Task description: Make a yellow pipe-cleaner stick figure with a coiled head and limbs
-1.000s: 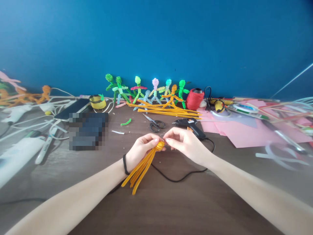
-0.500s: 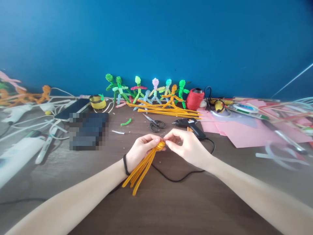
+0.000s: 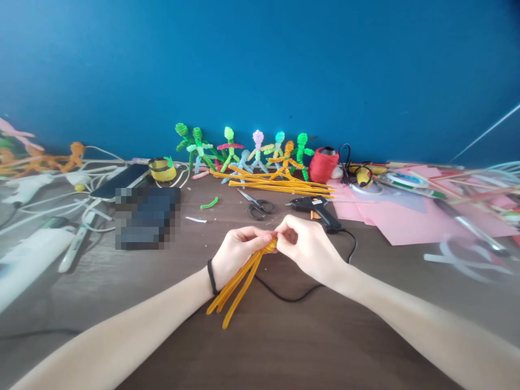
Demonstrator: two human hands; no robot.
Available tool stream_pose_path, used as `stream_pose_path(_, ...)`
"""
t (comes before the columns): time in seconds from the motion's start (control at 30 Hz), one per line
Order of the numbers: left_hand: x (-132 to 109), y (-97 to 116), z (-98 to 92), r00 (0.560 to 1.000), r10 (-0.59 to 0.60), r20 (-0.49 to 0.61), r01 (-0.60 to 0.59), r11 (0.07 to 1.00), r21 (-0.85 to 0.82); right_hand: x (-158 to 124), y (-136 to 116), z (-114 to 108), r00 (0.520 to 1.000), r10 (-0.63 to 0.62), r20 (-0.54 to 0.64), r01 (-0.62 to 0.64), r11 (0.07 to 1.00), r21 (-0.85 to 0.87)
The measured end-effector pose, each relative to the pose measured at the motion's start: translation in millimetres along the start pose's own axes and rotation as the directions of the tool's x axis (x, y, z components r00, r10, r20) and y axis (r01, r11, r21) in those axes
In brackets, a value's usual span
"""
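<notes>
My left hand pinches a bundle of orange-yellow pipe cleaners near a coiled knob at their top. Their loose ends hang down toward me past the black band on my left wrist. At the right side of the coil, my right hand is closed, thumb and fingertips pressed together against it. What exactly lies between the right fingertips is hidden. Just beyond my hands lie the scissors and a black glue gun, its cord passing behind my right hand.
Pipe-cleaner figures stand along the blue wall behind loose orange pipe cleaners. A red roll and pink sheets are at right. Phones, white cables and a marker lie left. A green scrap is near the scissors.
Both hands and the bundle have shifted slightly to the right. My right fingers have drawn closer together against the coil.
</notes>
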State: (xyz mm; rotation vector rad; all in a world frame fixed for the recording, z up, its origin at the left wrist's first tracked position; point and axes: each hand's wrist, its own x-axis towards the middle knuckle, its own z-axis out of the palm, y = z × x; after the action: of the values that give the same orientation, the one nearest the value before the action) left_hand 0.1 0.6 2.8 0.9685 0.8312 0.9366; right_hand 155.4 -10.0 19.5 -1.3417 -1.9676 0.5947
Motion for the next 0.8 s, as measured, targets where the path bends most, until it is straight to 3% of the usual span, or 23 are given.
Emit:
stream_pose_path(0.23, 1.2, -2.7, -2.7, 1.000, 0.025, -0.013, -0.024, 0.997, 0.079, -2.5, 1.0, 7.3, 0.995, -0.059, -0.074, 0.052, 0.994, -0.092)
stream_pose_path(0.8, 0.7, -2.5, -1.4, 1.000, 0.025, -0.017, -0.024, 0.998, 0.051, -3.5, 0.9, 6.6, 0.998, -0.036, -0.046, 0.038, 0.998, 0.040)
